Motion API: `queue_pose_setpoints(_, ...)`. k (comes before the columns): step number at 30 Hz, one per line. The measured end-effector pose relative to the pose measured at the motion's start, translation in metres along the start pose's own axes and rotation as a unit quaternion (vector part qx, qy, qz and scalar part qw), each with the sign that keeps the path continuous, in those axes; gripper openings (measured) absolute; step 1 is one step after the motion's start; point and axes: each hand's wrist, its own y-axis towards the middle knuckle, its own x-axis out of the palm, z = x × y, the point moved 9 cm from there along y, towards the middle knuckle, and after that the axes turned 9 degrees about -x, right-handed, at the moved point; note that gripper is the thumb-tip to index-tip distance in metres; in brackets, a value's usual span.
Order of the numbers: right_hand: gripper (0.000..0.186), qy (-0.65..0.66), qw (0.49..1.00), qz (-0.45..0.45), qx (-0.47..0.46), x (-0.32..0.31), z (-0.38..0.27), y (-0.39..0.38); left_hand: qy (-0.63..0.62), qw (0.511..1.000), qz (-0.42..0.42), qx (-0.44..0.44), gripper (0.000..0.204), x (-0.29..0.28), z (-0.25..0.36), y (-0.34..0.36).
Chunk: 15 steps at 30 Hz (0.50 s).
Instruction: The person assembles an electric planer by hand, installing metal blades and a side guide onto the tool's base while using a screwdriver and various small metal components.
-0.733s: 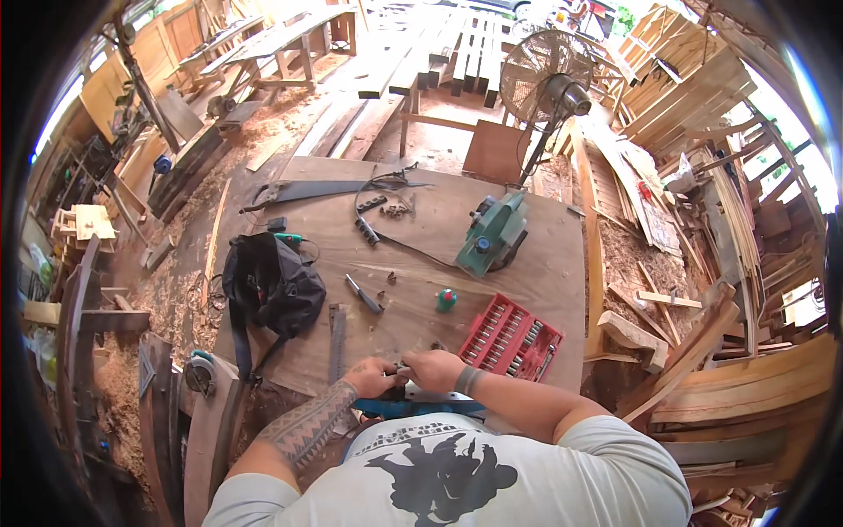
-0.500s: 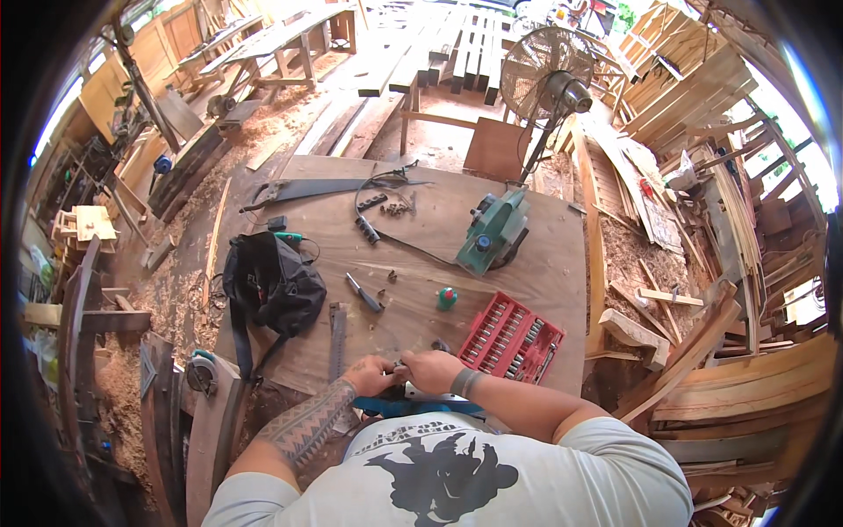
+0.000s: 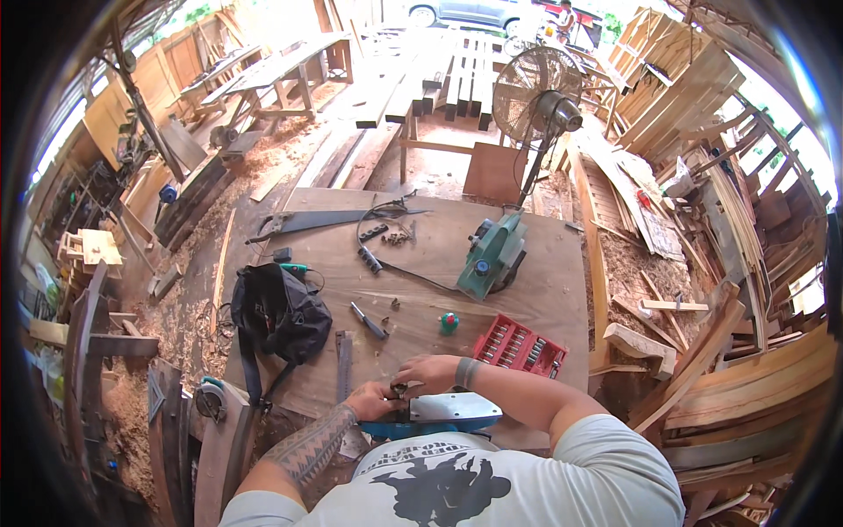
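Observation:
A blue power tool with a flat silver base plate (image 3: pixel 452 409) lies at the near edge of the plywood table (image 3: pixel 544 290), close to my chest. My left hand (image 3: pixel 372 401) is closed on the tool's left end. My right hand (image 3: pixel 428 372) curls over the same end from above, fingers pinched on a small dark part that I cannot make out. Both hands touch each other there. A red open case of drill bits (image 3: pixel 518 345) lies just right of my right wrist.
On the table lie a black bag (image 3: pixel 279 314), a green electric planer (image 3: pixel 493 256) with its cord, a handsaw (image 3: pixel 318 221), a metal file (image 3: pixel 342 364), a small green knob (image 3: pixel 449 322) and loose screws. A standing fan (image 3: pixel 537 97) and stacked timber surround the table.
Nothing has visibly moved; both hands stay at the left end of the blue tool.

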Motion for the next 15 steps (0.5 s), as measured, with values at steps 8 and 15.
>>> queue_pose_setpoints(8,0.049,0.055,0.99,-0.03,0.123,0.009,0.011,-0.001,-0.02,1.0,0.017,0.008,0.037,0.004,-0.008,-0.004)
queue_pose_setpoints(15,0.05,0.04,0.987,-0.01,0.152,0.012,0.0,-0.003,-0.007,1.0,-0.009,0.001,0.036,0.008,-0.018,-0.005)
